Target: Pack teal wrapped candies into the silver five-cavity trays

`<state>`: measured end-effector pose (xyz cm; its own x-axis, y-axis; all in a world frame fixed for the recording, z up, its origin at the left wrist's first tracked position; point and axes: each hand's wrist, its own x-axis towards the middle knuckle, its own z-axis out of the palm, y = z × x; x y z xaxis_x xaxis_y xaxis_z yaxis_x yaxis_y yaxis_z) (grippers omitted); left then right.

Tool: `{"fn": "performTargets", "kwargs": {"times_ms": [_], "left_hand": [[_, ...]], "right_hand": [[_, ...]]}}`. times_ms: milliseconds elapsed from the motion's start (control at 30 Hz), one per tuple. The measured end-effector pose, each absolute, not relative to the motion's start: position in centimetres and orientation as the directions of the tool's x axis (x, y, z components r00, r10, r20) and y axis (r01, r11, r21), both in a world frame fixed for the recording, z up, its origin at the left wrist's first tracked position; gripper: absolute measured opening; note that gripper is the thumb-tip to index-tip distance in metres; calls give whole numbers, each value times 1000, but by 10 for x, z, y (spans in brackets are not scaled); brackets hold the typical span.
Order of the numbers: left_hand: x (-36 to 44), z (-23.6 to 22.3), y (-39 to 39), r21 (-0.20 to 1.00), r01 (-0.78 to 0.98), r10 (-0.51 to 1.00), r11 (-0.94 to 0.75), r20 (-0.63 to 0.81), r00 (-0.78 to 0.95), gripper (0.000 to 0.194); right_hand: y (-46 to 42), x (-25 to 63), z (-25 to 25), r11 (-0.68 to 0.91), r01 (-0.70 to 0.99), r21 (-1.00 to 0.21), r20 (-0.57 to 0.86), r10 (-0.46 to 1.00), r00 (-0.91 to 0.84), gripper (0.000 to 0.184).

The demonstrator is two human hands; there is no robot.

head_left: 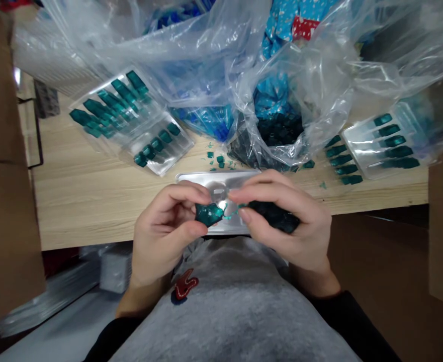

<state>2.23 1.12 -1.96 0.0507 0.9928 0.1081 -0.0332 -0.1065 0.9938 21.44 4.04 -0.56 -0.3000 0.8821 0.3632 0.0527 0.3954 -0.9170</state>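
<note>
My left hand (168, 221) is closed, pinching a translucent green faceted piece (208, 214) between thumb and fingers. Facing it, my right hand (285, 211) is curled around a longer, dark green faceted piece (276, 216) lying in its palm. The right thumb and forefinger come close to the left-hand piece. Small bright green bits (228, 213) show between the two hands; whether the right fingertips grip one cannot be made out. Below both hands, a shiny clear plastic tray (240, 176) lies at the table's front edge, partly covered by them.
Clear trays with green pieces (110, 105) stand at the left, with another tray (368, 151) at the right. Loose green pieces (344, 160) lie beside the latter. An open plastic bag (244, 146) holds dark pieces. Green crumbs (220, 160) dot the wooden table (81, 201). Cardboard (6, 176) flanks the table.
</note>
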Motion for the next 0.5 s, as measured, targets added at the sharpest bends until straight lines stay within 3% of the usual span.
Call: {"fn": "performTargets", "kwargs": {"times_ms": [100, 300, 500], "left_hand": [[23, -20, 8, 992, -64, 992, -107, 111, 61, 22], [29, -14, 10, 983, -30, 978, -181, 184, 95, 21], [28, -9, 11, 907, 294, 940, -303, 232, 251, 24]], "right_hand": [[40, 215, -7, 456, 102, -884, 393, 844, -366, 19], [36, 210, -12, 560, 213, -800, 496, 818, -290, 15], [34, 213, -11, 623, 322, -713, 531, 779, -332, 15]]}}
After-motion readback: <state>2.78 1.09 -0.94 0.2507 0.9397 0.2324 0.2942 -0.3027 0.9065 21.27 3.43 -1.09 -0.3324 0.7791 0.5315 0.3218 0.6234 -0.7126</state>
